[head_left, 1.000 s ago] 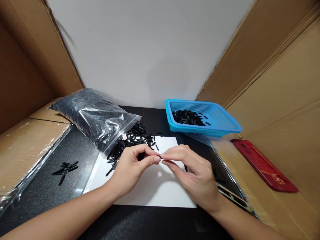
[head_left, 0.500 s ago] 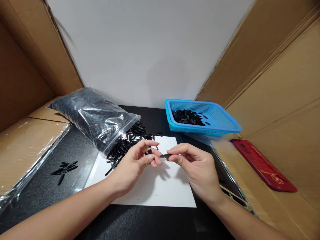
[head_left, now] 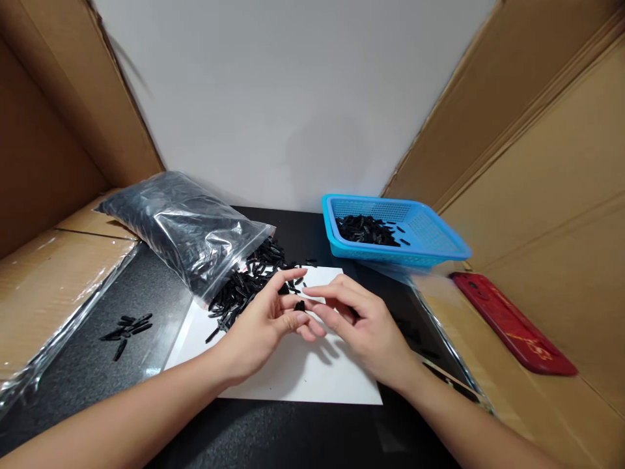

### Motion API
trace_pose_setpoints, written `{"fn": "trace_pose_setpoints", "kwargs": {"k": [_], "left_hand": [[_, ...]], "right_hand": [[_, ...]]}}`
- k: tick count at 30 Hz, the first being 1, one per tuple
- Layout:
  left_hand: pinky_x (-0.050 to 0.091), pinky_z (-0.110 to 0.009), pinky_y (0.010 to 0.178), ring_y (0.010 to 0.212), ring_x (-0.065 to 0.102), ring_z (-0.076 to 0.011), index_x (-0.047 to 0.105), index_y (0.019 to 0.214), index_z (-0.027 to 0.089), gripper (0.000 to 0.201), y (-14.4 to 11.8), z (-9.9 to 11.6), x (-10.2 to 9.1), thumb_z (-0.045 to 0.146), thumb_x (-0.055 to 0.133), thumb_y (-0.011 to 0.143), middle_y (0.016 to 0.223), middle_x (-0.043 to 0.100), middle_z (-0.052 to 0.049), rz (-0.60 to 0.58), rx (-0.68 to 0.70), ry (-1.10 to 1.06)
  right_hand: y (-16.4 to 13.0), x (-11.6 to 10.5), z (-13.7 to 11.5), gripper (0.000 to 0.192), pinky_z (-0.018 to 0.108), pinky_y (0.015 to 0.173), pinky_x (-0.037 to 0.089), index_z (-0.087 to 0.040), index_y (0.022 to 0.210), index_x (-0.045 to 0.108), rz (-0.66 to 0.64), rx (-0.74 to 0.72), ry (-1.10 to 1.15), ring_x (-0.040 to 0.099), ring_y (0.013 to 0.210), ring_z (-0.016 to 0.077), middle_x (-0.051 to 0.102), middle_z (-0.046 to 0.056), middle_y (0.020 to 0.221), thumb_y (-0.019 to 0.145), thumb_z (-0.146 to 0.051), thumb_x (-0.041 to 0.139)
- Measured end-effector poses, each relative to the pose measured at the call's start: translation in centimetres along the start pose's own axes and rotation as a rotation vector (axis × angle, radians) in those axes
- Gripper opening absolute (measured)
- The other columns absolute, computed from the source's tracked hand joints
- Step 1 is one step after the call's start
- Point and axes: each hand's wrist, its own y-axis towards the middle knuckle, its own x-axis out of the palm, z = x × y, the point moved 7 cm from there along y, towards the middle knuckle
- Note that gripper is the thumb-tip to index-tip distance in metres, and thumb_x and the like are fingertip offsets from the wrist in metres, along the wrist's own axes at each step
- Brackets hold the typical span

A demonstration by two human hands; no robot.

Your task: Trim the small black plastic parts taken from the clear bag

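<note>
Currently, head view only.
Left hand: left hand [head_left: 266,324] cupped over the white sheet [head_left: 312,378], thumb and fingers curled around a few small black pieces [head_left: 299,305].
Right hand: right hand [head_left: 364,329] meets it fingertip to fingertip; fingers loosely bent, whether it pinches a piece cannot be told.
Supply: clear bag [head_left: 183,228] spills a loose heap [head_left: 244,285] onto the sheet, just beside the left hand.
Sorted lot: blue basket [head_left: 439,244] holds more pieces, apart from both hands.
Strays: small cluster [head_left: 127,327] on the dark counter [head_left: 156,312].
Risk: a piece could slip between the fingertips and vanish against the dark counter.
Risk: a wrist could brush the heap and scatter it.
</note>
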Motion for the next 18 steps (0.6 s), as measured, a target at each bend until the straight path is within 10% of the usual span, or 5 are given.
{"fn": "trace_pose_setpoints", "kwargs": {"k": [4,18], "left_hand": [[0.05,-0.032,0.076,0.078,0.07,-0.0176,0.039,0.135,0.018,0.055,-0.2,-0.1,0.4,0.02,0.067,0.087,0.086,0.073,-0.007,-0.035,-0.015,0.004],[0.055,-0.029,0.073,0.075,0.071,-0.0157,0.051,0.118,0.02,0.035,-0.2,1.3,-0.1,0.02,0.067,0.087,0.081,0.065,0.001,0.028,0.128,0.115]], "right_hand": [[-0.3,0.1,-1.0,0.026,0.029,0.062,0.047,-0.026,0.103,0.078,0.011,-0.177,-0.124,0.057,0.069,0.0152,0.057,0.001,0.078,0.088,-0.012,0.062],[-0.2,-1.2,-0.8,0.009,0.028,0.052,0.039,-0.023,0.082,0.075,0.172,-0.076,-0.106,0.052,0.061,0.015,0.062,0.003,0.074,0.087,-0.026,0.068]]}}
